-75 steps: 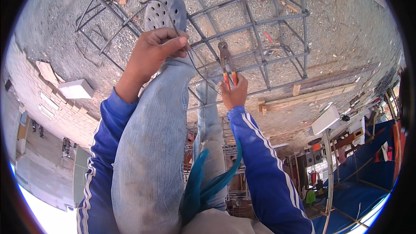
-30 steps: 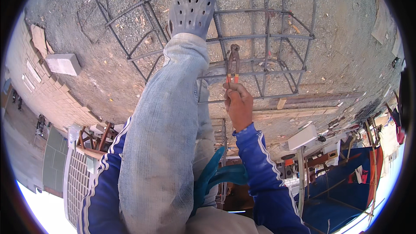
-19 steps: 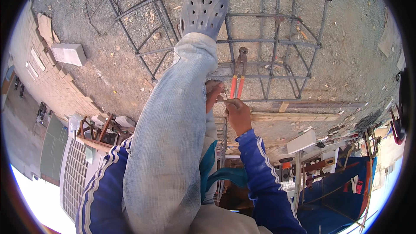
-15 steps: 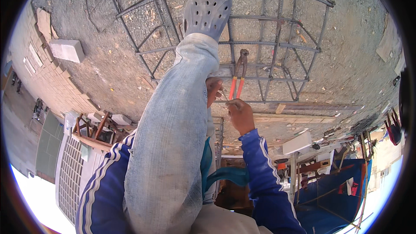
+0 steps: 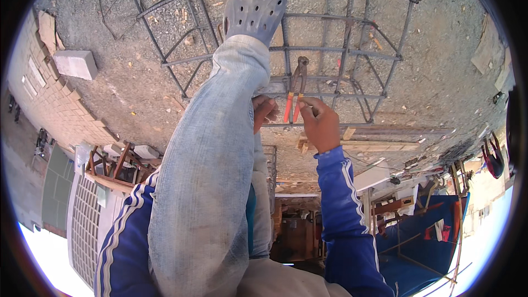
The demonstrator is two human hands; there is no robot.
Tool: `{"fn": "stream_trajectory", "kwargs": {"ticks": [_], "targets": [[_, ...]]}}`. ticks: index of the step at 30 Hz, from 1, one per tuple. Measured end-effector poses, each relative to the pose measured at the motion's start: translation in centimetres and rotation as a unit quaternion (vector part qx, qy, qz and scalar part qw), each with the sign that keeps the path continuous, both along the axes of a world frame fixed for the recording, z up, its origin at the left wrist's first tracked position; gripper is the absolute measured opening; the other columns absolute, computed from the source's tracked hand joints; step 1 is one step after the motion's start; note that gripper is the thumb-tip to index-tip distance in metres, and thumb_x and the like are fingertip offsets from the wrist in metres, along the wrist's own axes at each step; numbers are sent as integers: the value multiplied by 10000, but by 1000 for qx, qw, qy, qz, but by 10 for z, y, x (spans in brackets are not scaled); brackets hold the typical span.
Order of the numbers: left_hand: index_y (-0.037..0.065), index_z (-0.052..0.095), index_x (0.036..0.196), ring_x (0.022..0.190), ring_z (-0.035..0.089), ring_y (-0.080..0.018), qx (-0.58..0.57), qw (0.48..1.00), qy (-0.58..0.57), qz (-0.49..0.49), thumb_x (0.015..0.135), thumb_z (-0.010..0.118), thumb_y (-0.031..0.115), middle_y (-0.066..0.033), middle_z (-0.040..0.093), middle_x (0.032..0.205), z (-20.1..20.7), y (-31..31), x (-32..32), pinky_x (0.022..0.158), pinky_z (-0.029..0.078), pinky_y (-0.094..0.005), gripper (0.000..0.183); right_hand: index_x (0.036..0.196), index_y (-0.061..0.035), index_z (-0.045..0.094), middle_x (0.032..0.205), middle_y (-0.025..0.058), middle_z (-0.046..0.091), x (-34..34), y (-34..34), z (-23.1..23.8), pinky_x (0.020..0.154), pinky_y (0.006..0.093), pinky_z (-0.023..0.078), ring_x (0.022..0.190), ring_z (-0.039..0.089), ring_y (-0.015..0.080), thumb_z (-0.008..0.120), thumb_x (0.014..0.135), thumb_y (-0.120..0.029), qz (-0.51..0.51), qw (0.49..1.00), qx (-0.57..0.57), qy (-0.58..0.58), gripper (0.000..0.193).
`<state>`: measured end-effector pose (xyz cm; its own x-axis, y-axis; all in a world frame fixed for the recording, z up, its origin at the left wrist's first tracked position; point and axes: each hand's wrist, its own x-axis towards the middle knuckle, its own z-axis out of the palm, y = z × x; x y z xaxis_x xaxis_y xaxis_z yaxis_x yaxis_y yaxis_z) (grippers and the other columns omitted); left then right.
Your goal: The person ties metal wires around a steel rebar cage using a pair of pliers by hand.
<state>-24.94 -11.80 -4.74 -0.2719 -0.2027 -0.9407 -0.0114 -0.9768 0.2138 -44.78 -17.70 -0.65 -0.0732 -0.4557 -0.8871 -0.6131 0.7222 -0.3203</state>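
Note:
Pincers (image 5: pixel 303 71) with red handles lie across a cage of steel rebar (image 5: pixel 352 52), jaws pointing away from me. My right hand (image 5: pixel 322 125) is closed at the right-hand handle, thumb and forefinger pinching close to its upper part. To the left of the handles, my left hand (image 5: pixel 265 112) shows curled fingers, partly hidden behind my raised leg. What it holds, if anything, cannot be made out. My leg in faded jeans (image 5: pixel 206 159) crosses the middle of the view, and its grey perforated clog (image 5: pixel 257 8) rests on the cage.
A pale concrete block (image 5: pixel 76 64) lies on the gravel at left. Wooden boards (image 5: pixel 379 146) lie right of my hands. At lower left stands a wooden frame (image 5: pixel 118 168), and a blue tarp (image 5: pixel 423 242) hangs at lower right. A thin bent bar lies at upper left.
My right hand has left the spot beside my left hand and moved up and right to the pincers' handle. The whole view has shifted slightly; the pincers stay in place on the cage.

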Motion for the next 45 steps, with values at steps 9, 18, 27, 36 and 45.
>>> {"fn": "stream_trajectory", "kwargs": {"ticks": [9, 18, 27, 36, 45], "targets": [[-15, 578, 1183, 925, 670, -185, -54, 996, -73, -23, 991, 516, 384, -134, 664, 1064, 13, -34, -7, 819, 536, -318, 447, 1132, -56, 673, 1064, 179, 687, -12, 1, 12, 832, 333, 518, 986, 677, 307, 545, 878, -99, 2, 992, -60, -107, 288], [26, 635, 1040, 835, 639, -322, -570, 609, -459, -306, 936, 473, 222, -156, 661, 919, -47, -197, -10, 752, 500, -437, 275, 1151, -64, 677, 1026, 159, 702, -35, 119, 64, 773, 306, 505, 823, 669, 240, 561, 880, -115, -121, 990, -28, -74, 298], [37, 675, 920, 888, 635, -375, -574, 644, -428, -271, 932, 429, 227, -207, 669, 929, -2, -192, -26, 765, 484, -490, 311, 1133, -35, 689, 677, 20, 584, -45, 243, 89, 539, 269, 422, 589, 517, 91, 584, 865, -111, -147, 986, -44, -63, 298], [62, 682, 944, 976, 627, -371, -732, 288, -575, -226, 928, 404, 162, -182, 678, 971, -9, -149, 56, 798, 478, -473, 297, 1156, -33, 677, 674, 10, 581, -25, 289, 96, 529, 261, 419, 583, 513, 79, 579, 867, -120, -157, 980, -68, -101, 318], [49, 667, 899, 884, 651, -328, -542, 553, -480, -412, 902, 434, 168, -176, 672, 897, 24, -145, 16, 748, 505, -461, 262, 1151, -58, 677, 1099, 170, 689, -35, 275, 99, 907, 344, 480, 1018, 650, 288, 576, 858, -166, -183, 982, -12, -45, 328]]}}
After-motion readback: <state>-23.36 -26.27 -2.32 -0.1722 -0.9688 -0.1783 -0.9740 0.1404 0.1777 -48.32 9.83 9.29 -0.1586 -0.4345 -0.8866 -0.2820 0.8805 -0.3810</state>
